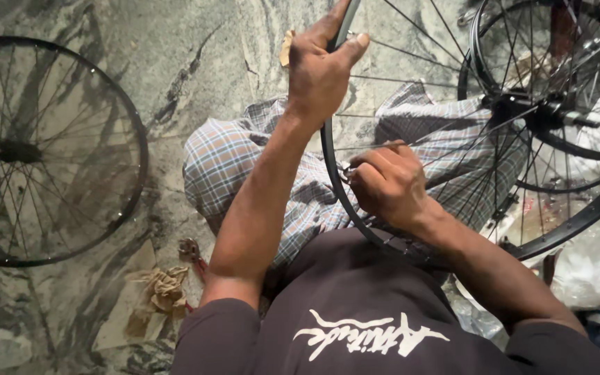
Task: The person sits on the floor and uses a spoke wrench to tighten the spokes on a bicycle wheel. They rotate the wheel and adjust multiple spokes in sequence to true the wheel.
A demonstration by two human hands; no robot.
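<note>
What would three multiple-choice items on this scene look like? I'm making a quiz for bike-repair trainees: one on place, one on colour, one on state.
1. Where does the spare wheel lie?
A. flat on the floor at the left
B. on the lap
C. hung on a wall

2. What colour is the rim being worked on?
A. red
B. black
C. white

3. How does the left hand stand?
A. open in the air
B. flat on the floor
C. closed around the rim's upper part

Answers: 1 A, it rests on the stone floor, left of the person. 2 B, the rim is dark black. 3 C, fingers and thumb wrap the rim, while the right hand pinches at a spoke near the rim.
</note>
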